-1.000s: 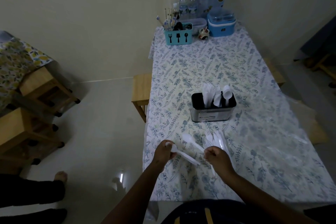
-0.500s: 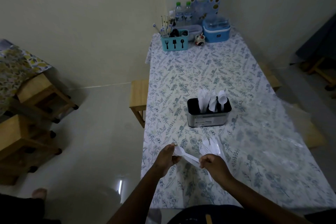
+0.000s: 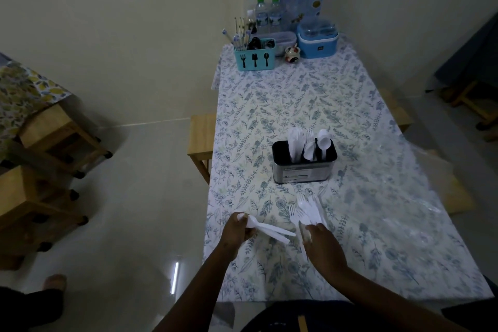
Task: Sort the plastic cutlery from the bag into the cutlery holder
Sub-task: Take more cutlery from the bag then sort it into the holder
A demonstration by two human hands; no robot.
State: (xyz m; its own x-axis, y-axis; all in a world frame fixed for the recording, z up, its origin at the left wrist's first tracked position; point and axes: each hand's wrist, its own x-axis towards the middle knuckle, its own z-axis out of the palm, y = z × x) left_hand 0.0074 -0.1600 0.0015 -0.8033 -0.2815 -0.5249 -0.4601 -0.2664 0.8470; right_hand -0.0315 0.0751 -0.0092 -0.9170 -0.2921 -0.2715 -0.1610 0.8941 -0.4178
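right now the left hand (image 3: 237, 232) is pinched shut on a few white spoons (image 3: 265, 228) by the bowl end, handles sticking out toward the right hand (image 3: 322, 246), whose fingers are closed around a fanned bunch of forks (image 3: 305, 211). both bunches sit just in front of the cutlery holder (image 3: 304, 164), which already has pieces standing in it. plastic looks light, thin, slick and a bit bendy, so probably best held mid-handle, firm enough that nothing slides out.
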